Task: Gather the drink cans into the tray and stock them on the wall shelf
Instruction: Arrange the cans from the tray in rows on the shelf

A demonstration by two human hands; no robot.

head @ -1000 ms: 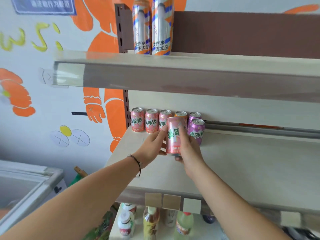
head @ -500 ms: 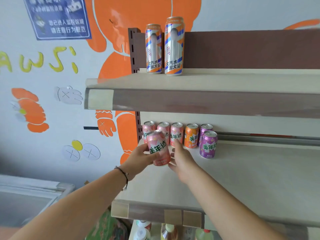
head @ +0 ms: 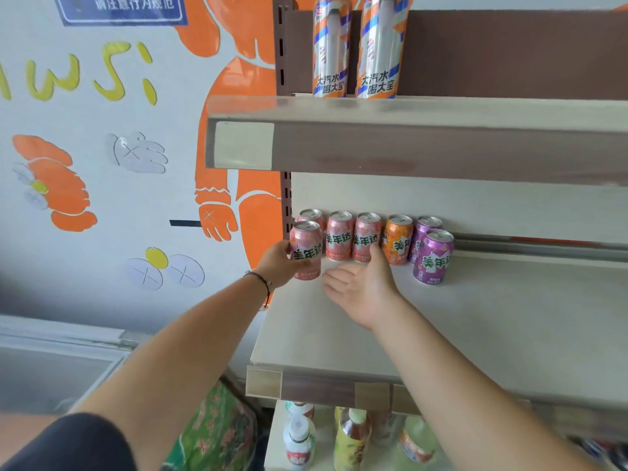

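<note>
A pink drink can (head: 307, 249) stands at the left end of the middle wall shelf (head: 475, 321), and my left hand (head: 277, 266) grips it from the left side. Behind it a row of cans lines the back: pink cans (head: 339, 235), an orange can (head: 397, 239) and a purple can (head: 423, 232). Another purple can (head: 433, 257) stands in front of that one. My right hand (head: 360, 287) hovers just right of the held can, fingers relaxed, holding nothing. No tray is in view.
Two tall silver-and-orange cans (head: 356, 45) stand on the upper shelf (head: 441, 130). Bottles (head: 350, 436) fill the shelf below. A chest freezer lid (head: 57, 355) lies at lower left, against the painted wall.
The pink can has moved left along the shelf from the middle of the row to its left end. My right hand has let go of it; only my left hand holds it.
</note>
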